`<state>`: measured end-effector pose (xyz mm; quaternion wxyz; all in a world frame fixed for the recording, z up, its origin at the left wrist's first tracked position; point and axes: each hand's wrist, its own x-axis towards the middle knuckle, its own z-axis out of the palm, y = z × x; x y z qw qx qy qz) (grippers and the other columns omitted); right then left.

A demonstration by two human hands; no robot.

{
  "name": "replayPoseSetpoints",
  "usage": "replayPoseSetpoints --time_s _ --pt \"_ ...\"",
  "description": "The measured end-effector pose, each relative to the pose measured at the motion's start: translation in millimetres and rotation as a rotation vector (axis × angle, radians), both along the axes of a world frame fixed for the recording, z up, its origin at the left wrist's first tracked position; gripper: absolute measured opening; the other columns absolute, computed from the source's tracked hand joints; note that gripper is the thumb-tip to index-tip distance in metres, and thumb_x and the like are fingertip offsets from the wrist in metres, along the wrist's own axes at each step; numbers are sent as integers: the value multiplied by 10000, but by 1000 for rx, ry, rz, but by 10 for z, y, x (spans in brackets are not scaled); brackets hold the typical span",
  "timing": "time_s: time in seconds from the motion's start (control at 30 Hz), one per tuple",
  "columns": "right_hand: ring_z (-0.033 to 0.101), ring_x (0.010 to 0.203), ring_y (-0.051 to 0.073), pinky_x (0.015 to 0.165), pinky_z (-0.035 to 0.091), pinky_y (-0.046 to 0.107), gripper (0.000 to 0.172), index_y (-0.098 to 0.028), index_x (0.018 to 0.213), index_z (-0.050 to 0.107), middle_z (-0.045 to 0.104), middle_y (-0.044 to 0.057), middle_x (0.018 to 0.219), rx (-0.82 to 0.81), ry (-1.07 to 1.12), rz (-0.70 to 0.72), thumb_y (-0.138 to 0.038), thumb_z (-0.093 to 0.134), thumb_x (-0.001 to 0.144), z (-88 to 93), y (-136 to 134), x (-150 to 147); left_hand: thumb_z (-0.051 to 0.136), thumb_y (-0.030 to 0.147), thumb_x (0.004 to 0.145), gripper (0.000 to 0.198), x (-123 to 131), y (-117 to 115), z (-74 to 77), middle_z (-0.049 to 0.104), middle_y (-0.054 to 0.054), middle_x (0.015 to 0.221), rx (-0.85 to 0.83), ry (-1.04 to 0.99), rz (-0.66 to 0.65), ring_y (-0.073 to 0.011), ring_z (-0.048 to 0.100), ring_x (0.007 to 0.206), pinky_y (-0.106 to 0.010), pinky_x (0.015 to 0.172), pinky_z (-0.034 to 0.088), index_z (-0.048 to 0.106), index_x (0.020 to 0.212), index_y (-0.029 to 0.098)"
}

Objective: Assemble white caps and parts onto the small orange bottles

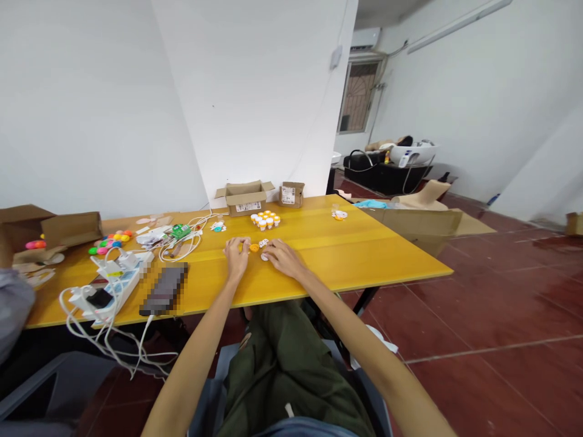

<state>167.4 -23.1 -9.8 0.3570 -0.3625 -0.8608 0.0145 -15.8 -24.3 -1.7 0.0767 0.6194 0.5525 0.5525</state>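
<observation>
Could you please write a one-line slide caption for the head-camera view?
Left hand and right hand flank a round orange piece on a yellow table, before clustered orange-and-white containers.

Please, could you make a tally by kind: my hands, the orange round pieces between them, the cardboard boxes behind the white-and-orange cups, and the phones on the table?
Left hand and right hand: 2
Orange round piece: 1
Larger cardboard box and smaller cardboard box: 2
Phone: 1
Total: 6

Orange piece point(254, 248); dark-spotted white piece point(263, 243); yellow table point(382, 255); dark-green trousers point(291, 358)
</observation>
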Motion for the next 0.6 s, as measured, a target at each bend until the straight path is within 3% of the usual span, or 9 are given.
replayPoseSetpoints --time_s 0.2,0.37,0.6 --pt "589 935 204 862 491 341 168 -235 870 704 651 63 972 24 -31 -19 -182 564 947 -50 51 4 608 288 810 115 -170 108 -80 700 -28 773 8 -178 97 -247 616 865 -362 860 434 659 723 234" --pt "594 925 220 853 498 360 189 -241 884 695 655 66 949 47 12 -74 -178 531 954 -67 58 10 626 267 786 88 -289 131 -127 680 -20 690 -86 -136 181 -240 639 772 -361 804 445 657 712 231" --pt "600 917 219 852 501 349 194 -230 840 687 662 75 926 17 -29 -115 -146 543 937 -74 62 5 749 270 679 96 -256 129 -146 678 -50 651 -196 8 71 -273 656 750 -355 734 435 663 665 230"
